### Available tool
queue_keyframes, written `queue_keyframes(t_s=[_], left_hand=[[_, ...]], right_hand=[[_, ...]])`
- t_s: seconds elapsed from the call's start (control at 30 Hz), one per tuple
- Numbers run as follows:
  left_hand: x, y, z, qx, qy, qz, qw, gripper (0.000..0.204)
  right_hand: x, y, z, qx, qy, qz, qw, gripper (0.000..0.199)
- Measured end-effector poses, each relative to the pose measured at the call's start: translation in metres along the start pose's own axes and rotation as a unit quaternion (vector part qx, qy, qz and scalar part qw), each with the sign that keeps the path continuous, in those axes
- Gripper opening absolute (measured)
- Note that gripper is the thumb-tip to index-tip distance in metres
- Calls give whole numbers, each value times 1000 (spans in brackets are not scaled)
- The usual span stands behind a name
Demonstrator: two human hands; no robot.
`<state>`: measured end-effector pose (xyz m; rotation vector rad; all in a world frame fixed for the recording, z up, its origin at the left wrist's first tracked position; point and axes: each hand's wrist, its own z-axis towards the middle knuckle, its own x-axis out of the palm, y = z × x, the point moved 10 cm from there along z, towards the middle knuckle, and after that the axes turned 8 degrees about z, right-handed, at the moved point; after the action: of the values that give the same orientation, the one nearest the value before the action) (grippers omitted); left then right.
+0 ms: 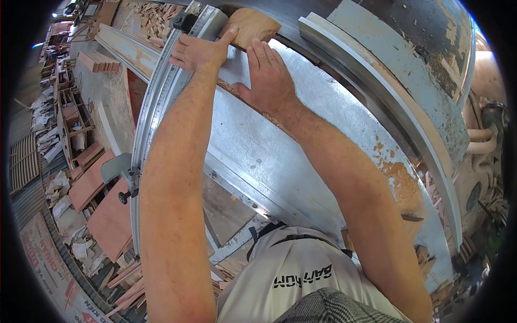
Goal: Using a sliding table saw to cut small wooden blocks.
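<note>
Forearms: two | hands: left hand (200, 53), right hand (269, 81) | wood piece (252, 26): one, touched

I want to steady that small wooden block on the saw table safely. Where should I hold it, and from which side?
Probably on the wooden block flat top near edge, from the person's side, as the left hand and right hand do; its far end runs under the machine housing.

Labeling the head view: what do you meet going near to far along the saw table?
Sawdust patch → bare metal table → right hand → left hand → wooden piece, which both hands touch.
</note>
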<state>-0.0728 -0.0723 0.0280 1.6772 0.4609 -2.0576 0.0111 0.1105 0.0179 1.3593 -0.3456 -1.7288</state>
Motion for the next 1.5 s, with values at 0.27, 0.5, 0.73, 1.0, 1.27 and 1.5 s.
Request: queue_keyframes(t_s=[0.27, 0.5, 0.73, 1.0, 1.27, 1.5], left_hand=[[3, -4, 5, -3, 26, -4, 1000, 133], [6, -6, 10, -3, 32, -3, 999, 137], [11, -6, 16, -4, 52, -1, 999, 139], [16, -7, 24, 1, 57, -3, 998, 139], [13, -7, 25, 6, 38, -13, 999, 133], [1, -10, 15, 14, 27, -28, 999, 127]], right_hand=[[2, -4, 4, 2, -5, -1, 1000, 89], [2, -6, 8, 0, -12, -5, 1000, 89], [6, -8, 13, -4, -9, -8, 1000, 90], [13, -12, 21, 2, -3, -14, 1000, 89], [21, -16, 23, 13, 22, -14, 1000, 92], [9, -6, 17, -20, 12, -3, 1000, 90]])
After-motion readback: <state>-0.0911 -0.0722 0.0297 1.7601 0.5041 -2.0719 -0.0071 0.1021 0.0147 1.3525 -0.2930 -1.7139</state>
